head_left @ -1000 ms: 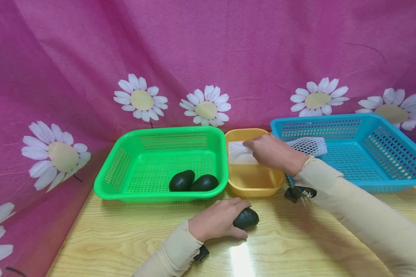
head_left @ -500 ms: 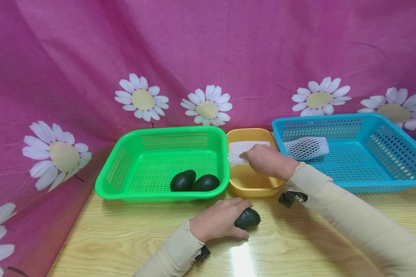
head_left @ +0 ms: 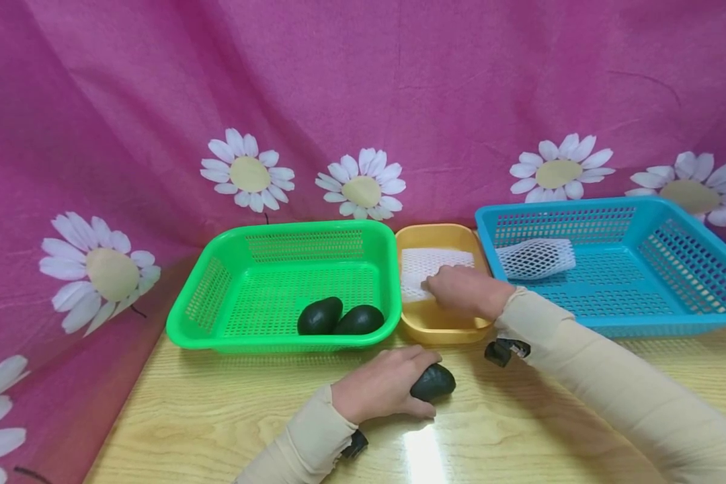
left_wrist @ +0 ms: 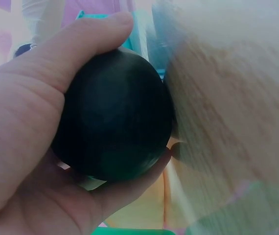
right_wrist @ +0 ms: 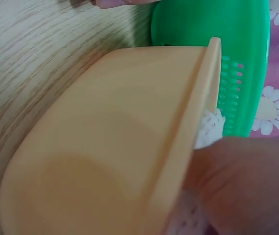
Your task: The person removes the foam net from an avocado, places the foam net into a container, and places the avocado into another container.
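My left hand (head_left: 384, 385) grips a dark avocado (head_left: 433, 383) on the table in front of the baskets. In the left wrist view the thumb and fingers curl round the avocado (left_wrist: 112, 115). My right hand (head_left: 462, 289) reaches into a yellow container (head_left: 441, 334), fingers curled at the near part of a white foam fruit net (head_left: 432, 259). In the right wrist view the container wall (right_wrist: 110, 122) hides the fingertips and most of the net (right_wrist: 210, 128). Two more avocados (head_left: 319, 316) lie in the near right corner of the green basket (head_left: 184, 336).
To the right of the yellow container stands a blue basket (head_left: 702, 310), with a white foam-netted item (head_left: 535, 259) at its left side. The green basket adjoins the container on the left. A pink flowered cloth (head_left: 363, 87) hangs behind the table (head_left: 218, 410).
My right hand has moved nearer and lower within the yellow container. The white foam net now lies flatter and reaches closer to the near side. My left hand keeps its hold on the avocado.
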The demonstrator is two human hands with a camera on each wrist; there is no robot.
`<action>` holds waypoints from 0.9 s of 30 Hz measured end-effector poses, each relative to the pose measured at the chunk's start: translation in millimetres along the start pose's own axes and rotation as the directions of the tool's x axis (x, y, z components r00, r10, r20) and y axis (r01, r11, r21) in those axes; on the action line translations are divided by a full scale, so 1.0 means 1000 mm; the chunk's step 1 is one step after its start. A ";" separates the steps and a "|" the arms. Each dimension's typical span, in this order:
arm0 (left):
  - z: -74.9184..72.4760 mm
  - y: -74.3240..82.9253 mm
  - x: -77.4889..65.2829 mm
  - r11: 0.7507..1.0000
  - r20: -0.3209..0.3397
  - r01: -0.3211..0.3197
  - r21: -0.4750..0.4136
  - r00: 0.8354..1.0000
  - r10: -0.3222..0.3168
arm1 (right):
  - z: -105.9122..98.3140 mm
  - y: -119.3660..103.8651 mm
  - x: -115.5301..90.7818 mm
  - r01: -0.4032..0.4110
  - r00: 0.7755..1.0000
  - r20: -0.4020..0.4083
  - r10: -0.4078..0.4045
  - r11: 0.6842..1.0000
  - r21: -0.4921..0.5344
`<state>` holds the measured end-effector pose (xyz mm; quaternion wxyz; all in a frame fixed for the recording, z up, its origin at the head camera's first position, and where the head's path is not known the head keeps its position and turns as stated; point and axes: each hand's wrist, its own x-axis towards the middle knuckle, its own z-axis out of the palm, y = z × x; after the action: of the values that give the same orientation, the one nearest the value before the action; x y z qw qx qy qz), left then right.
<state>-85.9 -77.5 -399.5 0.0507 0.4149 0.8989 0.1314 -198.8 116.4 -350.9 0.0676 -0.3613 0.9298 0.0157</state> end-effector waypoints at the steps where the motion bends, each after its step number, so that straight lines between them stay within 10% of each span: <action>1: 0.000 0.000 0.000 1.000 0.001 0.001 -0.002 1.000 -0.001 | 0.001 0.000 0.000 -0.005 1.000 0.014 0.004 1.000 0.005; 27: -0.001 0.001 0.002 1.000 0.025 0.021 -0.006 0.999 -0.021 | -0.009 -0.005 -0.018 0.004 0.997 0.080 -0.007 0.999 0.047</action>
<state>-86.5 -75.9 -398.6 0.0646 0.4068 0.9021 0.1284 -182.8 124.0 -339.3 0.1133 -0.3613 0.9255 0.0082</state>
